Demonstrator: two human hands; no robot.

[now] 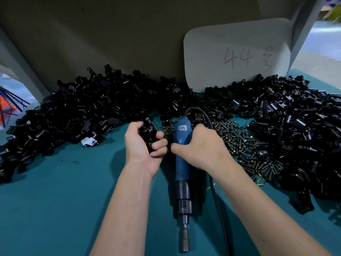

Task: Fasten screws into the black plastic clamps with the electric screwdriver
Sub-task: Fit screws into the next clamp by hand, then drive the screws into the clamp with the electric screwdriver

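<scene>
Teal tabletop carries clamp heaps either side. Left hand curls around one black plastic clamp, presumably presenting it for fastening. Right hand grips the blue electric screwdriver, bit toward the person, screws just beyond it.

We see glossy black plastic clamps, dull brassy metal screws, a matt teal mat, a blue plastic screwdriver with dark metal nose, and a matt paper card.
</scene>
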